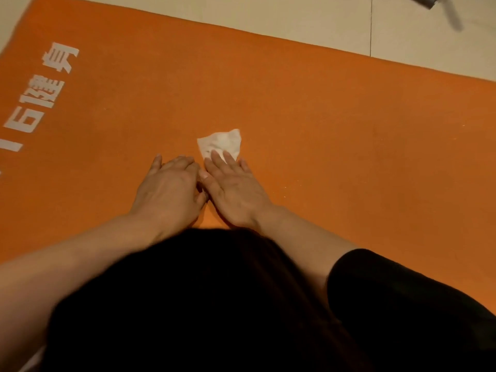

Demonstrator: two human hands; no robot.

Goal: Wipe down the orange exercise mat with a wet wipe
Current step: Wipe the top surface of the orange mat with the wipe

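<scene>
Now two flat hands, left [171, 183] and right [230, 183], press one wipe [220, 143], one mat [322, 130].

- My left hand [171, 183] and right hand [233, 186] are bare, with no rings or watch showing.
- My forearms are bare to the elbow.
- Black fabric covers my leg [402, 304].
- My long dark hair [201, 304] hangs down.

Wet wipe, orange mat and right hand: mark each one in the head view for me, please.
wet wipe [220, 142]: head view, middle of the white sheet beyond the fingertips.
orange mat [335, 135]: head view, bare surface right of the wipe.
right hand [236, 187]: head view, back of the hand.
</scene>
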